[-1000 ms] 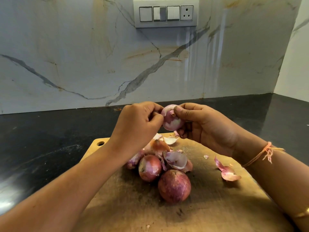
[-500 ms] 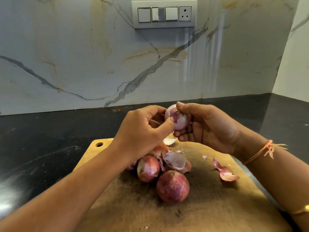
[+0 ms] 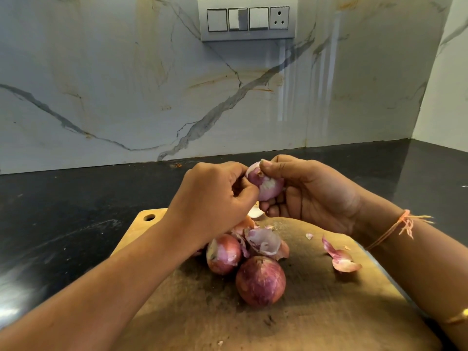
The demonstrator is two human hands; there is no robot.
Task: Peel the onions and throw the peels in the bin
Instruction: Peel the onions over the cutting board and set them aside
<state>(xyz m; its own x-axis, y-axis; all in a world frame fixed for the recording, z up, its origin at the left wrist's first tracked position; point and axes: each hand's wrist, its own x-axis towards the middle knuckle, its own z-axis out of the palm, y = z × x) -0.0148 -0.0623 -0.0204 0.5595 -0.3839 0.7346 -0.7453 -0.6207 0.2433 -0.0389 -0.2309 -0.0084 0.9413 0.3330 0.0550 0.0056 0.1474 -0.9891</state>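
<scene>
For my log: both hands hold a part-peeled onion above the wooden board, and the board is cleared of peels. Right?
No. The head view shows loose peels lying on the wooden board; left hand and right hand hold the onion above it.

The left hand [image 3: 215,198] hides its fingertips against the small half-peeled purple onion [image 3: 266,184]; its wrist covers part of the pink peel pile [image 3: 263,241].

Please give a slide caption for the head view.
Peeling an onion with left hand and right hand above a cutting board with other onions and peels.
</scene>
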